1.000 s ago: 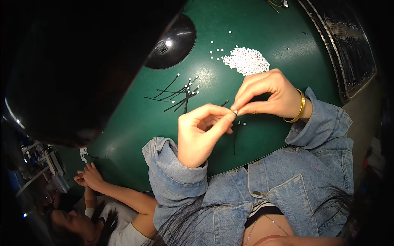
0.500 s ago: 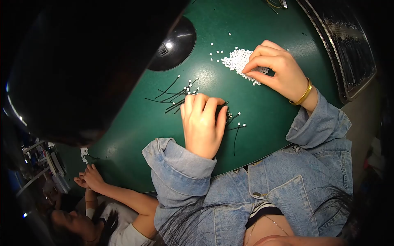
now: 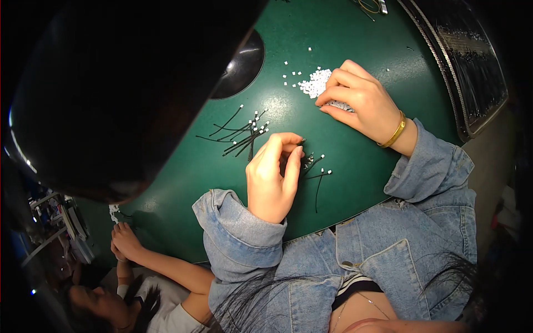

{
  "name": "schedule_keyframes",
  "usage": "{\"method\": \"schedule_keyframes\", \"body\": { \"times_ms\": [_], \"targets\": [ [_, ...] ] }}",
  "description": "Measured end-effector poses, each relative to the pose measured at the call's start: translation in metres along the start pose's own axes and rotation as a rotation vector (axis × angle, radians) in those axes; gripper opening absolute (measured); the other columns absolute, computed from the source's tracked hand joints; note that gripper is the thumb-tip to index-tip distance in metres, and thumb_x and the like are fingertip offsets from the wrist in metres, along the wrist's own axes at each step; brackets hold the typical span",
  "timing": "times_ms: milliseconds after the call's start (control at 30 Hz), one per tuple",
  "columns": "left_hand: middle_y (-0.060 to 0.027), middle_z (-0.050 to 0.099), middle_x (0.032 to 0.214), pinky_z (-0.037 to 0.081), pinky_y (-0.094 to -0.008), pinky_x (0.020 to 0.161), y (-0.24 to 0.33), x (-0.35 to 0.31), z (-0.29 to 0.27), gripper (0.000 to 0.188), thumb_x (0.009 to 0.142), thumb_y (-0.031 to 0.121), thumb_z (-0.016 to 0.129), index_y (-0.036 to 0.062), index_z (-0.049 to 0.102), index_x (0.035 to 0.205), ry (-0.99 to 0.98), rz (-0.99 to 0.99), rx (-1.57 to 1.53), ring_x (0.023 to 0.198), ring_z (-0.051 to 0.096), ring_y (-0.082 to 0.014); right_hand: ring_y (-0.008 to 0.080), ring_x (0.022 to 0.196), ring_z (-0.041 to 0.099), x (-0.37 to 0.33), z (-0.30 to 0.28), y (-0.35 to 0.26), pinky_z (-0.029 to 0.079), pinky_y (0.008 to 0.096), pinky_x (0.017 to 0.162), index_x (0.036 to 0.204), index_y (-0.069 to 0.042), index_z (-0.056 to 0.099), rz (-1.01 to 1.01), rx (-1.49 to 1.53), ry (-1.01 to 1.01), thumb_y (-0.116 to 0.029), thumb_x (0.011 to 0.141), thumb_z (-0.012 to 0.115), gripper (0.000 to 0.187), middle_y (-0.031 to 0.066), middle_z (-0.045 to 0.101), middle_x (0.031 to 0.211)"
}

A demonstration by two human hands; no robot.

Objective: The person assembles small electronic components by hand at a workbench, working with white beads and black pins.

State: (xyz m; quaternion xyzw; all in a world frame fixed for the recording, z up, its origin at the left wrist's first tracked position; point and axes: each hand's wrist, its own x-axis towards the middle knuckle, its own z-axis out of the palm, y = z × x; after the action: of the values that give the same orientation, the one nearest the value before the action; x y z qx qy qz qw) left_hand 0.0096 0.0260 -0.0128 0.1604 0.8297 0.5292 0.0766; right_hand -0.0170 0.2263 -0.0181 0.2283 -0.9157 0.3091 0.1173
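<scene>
My left hand [image 3: 273,176] is curled, with thumb and forefinger pinching thin black wires. Small shiny wire ends [image 3: 308,161] poke out beside the thumb, while the palm side stays hidden. At the edge of a pile of tiny white connector housings [image 3: 315,83], my right hand [image 3: 363,102] has its thumb and forefinger close together; whatever lies between the tips is too small to make out. Black wires with white housings on their ends [image 3: 244,133] lie in a loose bunch left of my left hand. A few more such wires [image 3: 318,186] rest to its right.
A large dark shape hangs over the upper left, partly covering a round black base [image 3: 241,66] on the green table [image 3: 355,161]. A tray of black wires [image 3: 477,72] stands at the far right. Another person's hands [image 3: 126,242] rest at the table's lower left.
My right hand has shifted slightly left and down along the pile. My left fingers have drawn back from the wire bunch on the left, uncovering more of it.
</scene>
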Motion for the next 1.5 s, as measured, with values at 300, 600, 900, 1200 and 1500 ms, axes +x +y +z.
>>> {"method": "schedule_keyframes", "body": {
  "times_ms": [300, 600, 900, 1200, 1500],
  "targets": [
    [-0.0055, 0.059, 0.071, 0.042, -0.0193, 0.057, 0.007, 0.003, -0.009, 0.008, 0.075, -0.004, 0.058, -0.0044, 0.058, 0.083, -0.069, -0.129, -0.236, 0.061, 0.053, -0.0083, 0.0169, 0.072, 0.047, 0.000, -0.001, -0.011, 0.042, 0.0265, 0.060, 0.075, -0.003, 0.060, 0.223, 0.457, 0.059, 0.001, 0.063, 0.064, 0.013, 0.0016, 0.053, 0.073],
    [-0.0064, 0.058, 0.071, 0.042, -0.0194, 0.056, 0.010, 0.004, -0.015, 0.005, 0.077, -0.001, 0.058, -0.0027, 0.057, 0.082, -0.021, -0.315, -0.504, 0.061, 0.052, -0.0088, 0.0172, 0.070, 0.048, 0.001, -0.004, -0.003, 0.042, 0.0268, 0.061, 0.073, -0.004, 0.060, -0.003, 0.065, 0.045, 0.000, 0.063, 0.065, 0.012, 0.0016, 0.053, 0.073],
    [-0.0068, 0.058, 0.070, 0.042, -0.0198, 0.055, 0.014, 0.005, -0.016, 0.006, 0.078, 0.000, 0.056, -0.0028, 0.055, 0.083, -0.075, -0.368, -0.607, 0.059, 0.053, -0.0100, 0.0144, 0.073, 0.054, 0.001, -0.007, -0.014, 0.045, 0.0243, 0.065, 0.078, -0.004, 0.062, 0.195, 0.381, -0.067, -0.001, 0.068, 0.064, 0.010, 0.0023, 0.057, 0.076],
    [-0.0045, 0.055, 0.069, 0.041, -0.0197, 0.055, 0.016, 0.005, -0.015, 0.004, 0.077, 0.000, 0.057, -0.0024, 0.054, 0.079, -0.147, -0.373, -0.660, 0.059, 0.052, -0.0096, 0.0114, 0.077, 0.059, -0.004, -0.004, -0.027, 0.047, 0.0223, 0.072, 0.087, 0.003, 0.062, 0.594, 1.355, -0.332, -0.006, 0.077, 0.061, 0.014, 0.0077, 0.062, 0.083],
    [-0.0039, 0.053, 0.070, 0.040, -0.0198, 0.054, 0.017, 0.004, -0.014, 0.003, 0.077, -0.001, 0.056, -0.0022, 0.054, 0.078, -0.150, -0.330, -0.662, 0.060, 0.052, -0.0093, 0.0116, 0.073, 0.058, -0.003, -0.006, -0.032, 0.047, 0.0218, 0.068, 0.082, 0.002, 0.062, 0.671, 1.365, -0.371, -0.001, 0.073, 0.063, 0.010, 0.0078, 0.061, 0.080]
  ]
}}
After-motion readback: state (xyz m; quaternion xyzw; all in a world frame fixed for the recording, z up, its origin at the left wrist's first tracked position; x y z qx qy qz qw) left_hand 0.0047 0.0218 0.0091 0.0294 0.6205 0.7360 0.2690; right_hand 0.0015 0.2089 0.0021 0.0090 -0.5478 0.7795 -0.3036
